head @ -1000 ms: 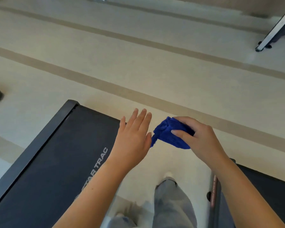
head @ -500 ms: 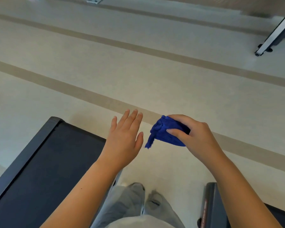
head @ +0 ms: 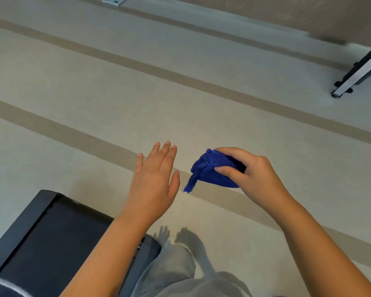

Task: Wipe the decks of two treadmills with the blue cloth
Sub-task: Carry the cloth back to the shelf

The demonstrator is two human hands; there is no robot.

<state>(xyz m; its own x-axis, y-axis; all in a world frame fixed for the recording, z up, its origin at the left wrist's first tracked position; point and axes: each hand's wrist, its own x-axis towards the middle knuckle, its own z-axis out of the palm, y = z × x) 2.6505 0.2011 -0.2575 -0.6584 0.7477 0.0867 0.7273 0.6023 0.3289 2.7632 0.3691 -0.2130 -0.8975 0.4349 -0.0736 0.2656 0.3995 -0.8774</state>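
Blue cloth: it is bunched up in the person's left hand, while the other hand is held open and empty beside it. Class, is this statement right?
One detail is wrong. The head view shows the blue cloth bunched in the right hand, its fingers curled round it, not the left. The other hand, the left hand, is open and empty beside it.

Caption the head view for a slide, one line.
Right hand grips a bunched blue cloth above the beige striped floor; open left hand beside it, dark treadmill deck at lower left.
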